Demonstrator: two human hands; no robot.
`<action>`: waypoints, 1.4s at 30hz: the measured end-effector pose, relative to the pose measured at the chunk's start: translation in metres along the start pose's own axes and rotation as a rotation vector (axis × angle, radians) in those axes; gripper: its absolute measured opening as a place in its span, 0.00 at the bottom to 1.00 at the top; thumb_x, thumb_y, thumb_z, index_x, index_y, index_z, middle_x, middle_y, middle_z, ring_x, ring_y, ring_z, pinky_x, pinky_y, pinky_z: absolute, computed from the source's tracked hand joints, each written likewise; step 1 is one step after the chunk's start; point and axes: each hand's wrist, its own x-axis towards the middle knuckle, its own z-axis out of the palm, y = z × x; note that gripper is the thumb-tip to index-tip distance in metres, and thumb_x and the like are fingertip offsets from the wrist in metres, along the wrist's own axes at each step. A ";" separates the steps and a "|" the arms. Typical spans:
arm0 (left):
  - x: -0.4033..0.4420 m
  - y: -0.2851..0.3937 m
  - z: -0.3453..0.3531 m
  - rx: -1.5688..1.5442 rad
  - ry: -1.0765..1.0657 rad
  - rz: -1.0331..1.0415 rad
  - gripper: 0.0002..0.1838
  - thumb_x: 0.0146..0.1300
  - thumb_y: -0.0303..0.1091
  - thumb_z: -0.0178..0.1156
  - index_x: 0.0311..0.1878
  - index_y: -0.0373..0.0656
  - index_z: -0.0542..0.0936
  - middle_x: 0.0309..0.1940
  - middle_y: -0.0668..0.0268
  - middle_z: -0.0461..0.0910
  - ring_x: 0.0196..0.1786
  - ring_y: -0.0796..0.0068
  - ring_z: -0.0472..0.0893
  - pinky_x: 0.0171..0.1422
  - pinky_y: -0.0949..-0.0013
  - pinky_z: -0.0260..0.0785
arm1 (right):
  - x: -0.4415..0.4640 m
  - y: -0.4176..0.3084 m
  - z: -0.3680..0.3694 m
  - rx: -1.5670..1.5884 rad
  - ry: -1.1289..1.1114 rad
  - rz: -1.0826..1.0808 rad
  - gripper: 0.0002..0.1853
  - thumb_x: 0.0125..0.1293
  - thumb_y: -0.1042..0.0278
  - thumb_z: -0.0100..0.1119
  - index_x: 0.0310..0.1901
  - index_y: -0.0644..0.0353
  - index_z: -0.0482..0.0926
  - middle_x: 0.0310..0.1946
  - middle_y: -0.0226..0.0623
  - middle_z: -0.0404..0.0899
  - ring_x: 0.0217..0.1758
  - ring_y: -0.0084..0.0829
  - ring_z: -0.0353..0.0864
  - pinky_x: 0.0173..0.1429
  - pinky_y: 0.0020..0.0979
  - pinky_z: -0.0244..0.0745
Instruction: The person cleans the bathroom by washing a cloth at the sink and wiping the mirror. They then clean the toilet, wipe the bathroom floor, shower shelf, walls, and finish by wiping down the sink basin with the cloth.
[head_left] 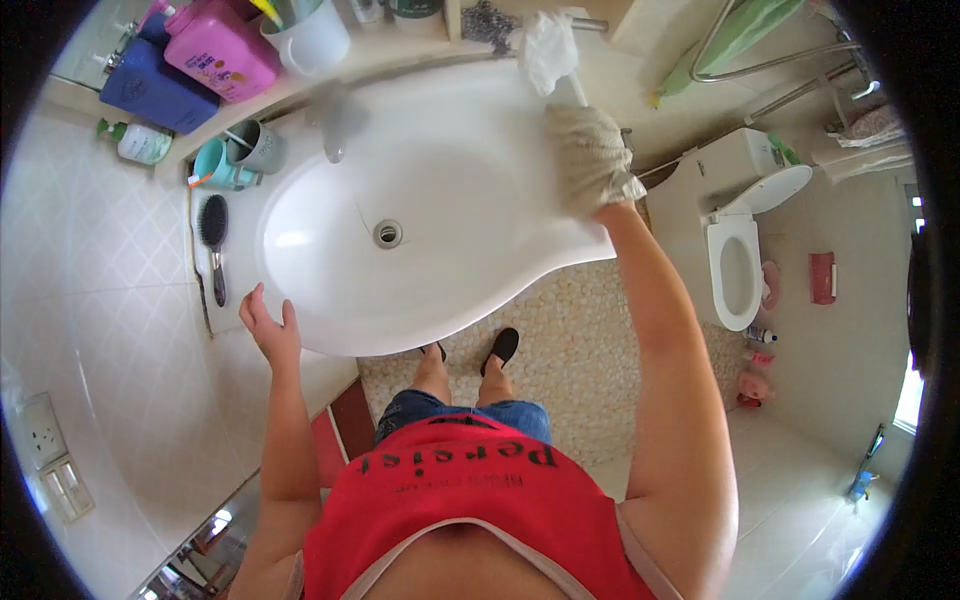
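My right hand is at the beige cloth, over the right end of the sink. The cloth lies straight out beyond my right wrist, its longer side seeming to run away from me, leaning slightly left. It hides my fingers there, so I cannot tell whether they are closed on it. My left hand is well apart from the cloth, empty, its fingers loosely spread near the sink's left front edge; the hairbrush lies just beyond. My red top reads "Persist", upside down in this view, with a smaller line I can't make out. The pink bottle carries lettering too small to read.
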 end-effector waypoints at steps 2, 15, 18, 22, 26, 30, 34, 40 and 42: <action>0.003 0.017 0.003 -0.029 -0.017 0.046 0.29 0.54 0.25 0.62 0.61 0.43 0.67 0.59 0.53 0.62 0.59 0.54 0.67 0.63 0.59 0.62 | 0.029 0.006 0.021 0.140 0.059 0.343 0.22 0.66 0.59 0.48 0.60 0.56 0.69 0.59 0.39 0.69 0.61 0.34 0.69 0.61 0.33 0.67; -0.043 0.071 0.037 -0.431 -0.354 -0.003 0.27 0.54 0.26 0.63 0.59 0.42 0.70 0.52 0.56 0.70 0.58 0.57 0.69 0.61 0.60 0.65 | -0.137 -0.136 -0.026 0.612 0.105 0.714 0.15 0.58 0.68 0.54 0.47 0.61 0.71 0.37 0.44 0.74 0.42 0.43 0.74 0.43 0.38 0.70; -0.067 0.100 0.032 -0.785 -0.728 -0.010 0.37 0.52 0.27 0.66 0.66 0.45 0.62 0.55 0.55 0.69 0.57 0.58 0.72 0.62 0.61 0.65 | -0.146 -0.226 -0.060 1.091 0.041 0.241 0.25 0.61 0.71 0.55 0.60 0.65 0.66 0.49 0.39 0.72 0.55 0.34 0.68 0.57 0.33 0.66; -0.069 0.118 0.005 -1.053 -0.873 0.073 0.47 0.50 0.27 0.68 0.71 0.46 0.52 0.57 0.54 0.72 0.57 0.60 0.74 0.62 0.64 0.67 | -0.098 -0.254 -0.123 1.359 -0.318 -0.147 0.26 0.61 0.67 0.58 0.62 0.60 0.68 0.59 0.41 0.71 0.65 0.39 0.66 0.69 0.40 0.58; -0.039 0.079 -0.037 -1.039 -0.814 -0.016 0.39 0.51 0.23 0.65 0.67 0.43 0.62 0.52 0.58 0.76 0.53 0.67 0.76 0.57 0.68 0.69 | -0.051 -0.243 -0.148 1.932 -0.696 -0.411 0.25 0.58 0.70 0.62 0.59 0.58 0.71 0.60 0.39 0.70 0.64 0.37 0.67 0.69 0.38 0.59; 0.002 0.029 -0.069 -0.471 -0.470 0.079 0.20 0.52 0.22 0.59 0.52 0.42 0.78 0.40 0.60 0.80 0.39 0.67 0.79 0.41 0.69 0.72 | -0.055 -0.258 -0.137 2.021 -1.052 -0.187 0.26 0.63 0.68 0.59 0.63 0.60 0.66 0.67 0.43 0.59 0.68 0.34 0.60 0.68 0.36 0.60; 0.032 -0.073 -0.010 0.004 -0.024 0.129 0.15 0.53 0.30 0.59 0.46 0.43 0.80 0.42 0.61 0.79 0.44 0.57 0.78 0.49 0.56 0.71 | -0.085 -0.246 -0.099 1.974 -1.057 0.177 0.20 0.66 0.68 0.55 0.58 0.64 0.69 0.55 0.42 0.72 0.59 0.30 0.72 0.61 0.32 0.68; -0.004 -0.044 0.017 0.079 -0.229 0.238 0.16 0.53 0.33 0.60 0.47 0.46 0.80 0.50 0.62 0.76 0.55 0.54 0.73 0.63 0.48 0.62 | -0.106 -0.217 -0.084 1.689 -0.530 0.512 0.11 0.66 0.72 0.53 0.47 0.67 0.75 0.35 0.37 0.82 0.40 0.27 0.82 0.47 0.27 0.75; -0.032 -0.009 0.024 0.138 -0.237 0.282 0.18 0.54 0.35 0.59 0.50 0.45 0.79 0.52 0.59 0.76 0.57 0.51 0.73 0.63 0.49 0.62 | -0.111 -0.223 -0.078 1.761 -0.409 0.622 0.10 0.65 0.70 0.53 0.45 0.65 0.77 0.34 0.40 0.82 0.39 0.30 0.83 0.44 0.28 0.76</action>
